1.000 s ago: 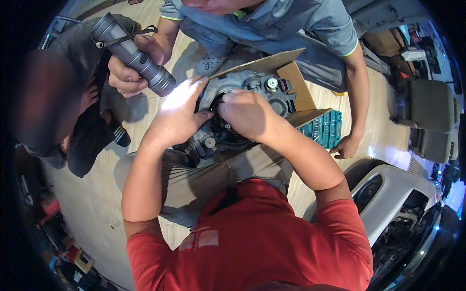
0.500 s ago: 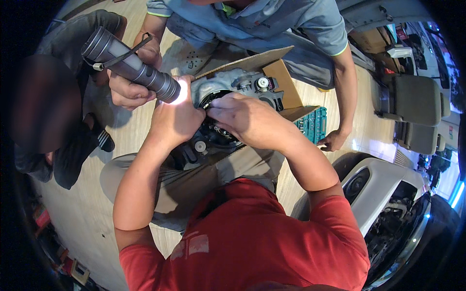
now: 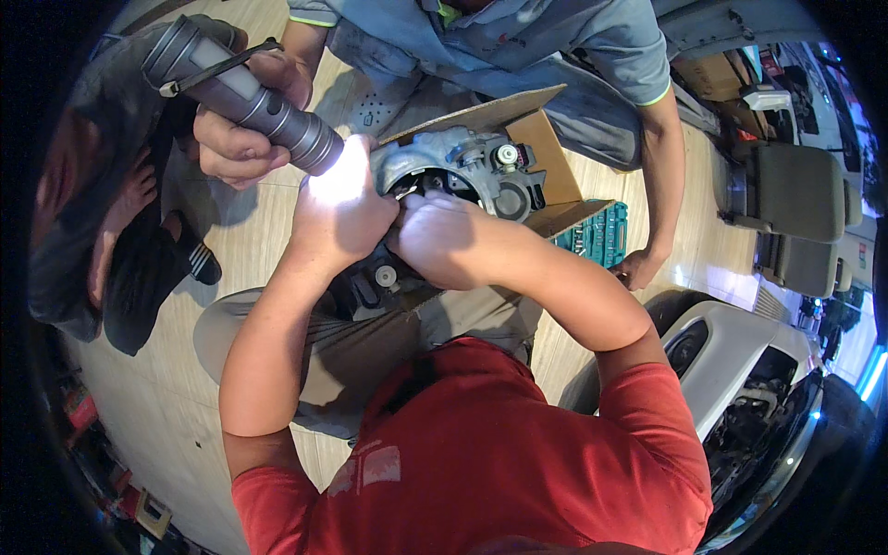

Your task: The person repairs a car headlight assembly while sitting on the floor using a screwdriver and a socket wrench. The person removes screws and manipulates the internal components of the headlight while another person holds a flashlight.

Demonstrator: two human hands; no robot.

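A grey car headlight unit (image 3: pixel 427 153) lies back-side up in an open cardboard box (image 3: pixel 546 148), with a dark round opening in its housing. My left hand (image 3: pixel 340 217) is closed about the housing's left edge, its thumb at the opening; glare partly washes out its fingers. Curled into the opening, my right hand (image 3: pixel 446 239) has its fingers bent together. What they pinch is hidden. Close above my left hand, a co-worker's hand (image 3: pixel 236 148) holds a lit grey flashlight (image 3: pixel 250 102), whose beam falls on the back of my left hand.
Beyond the box crouches the co-worker in a grey-blue shirt (image 3: pixel 518 32). A teal tool case (image 3: pixel 597 236) sits right of the box, by that person's other hand (image 3: pixel 636 268). Another person in dark clothes (image 3: pixel 139 287) is at the left. A pale car bumper (image 3: pixel 731 361) lies at the right.
My right hand has drawn back slightly and curled more tightly at the opening. The co-worker's flashlight has shifted a little left, and more glare covers my left hand. The person at left has moved.
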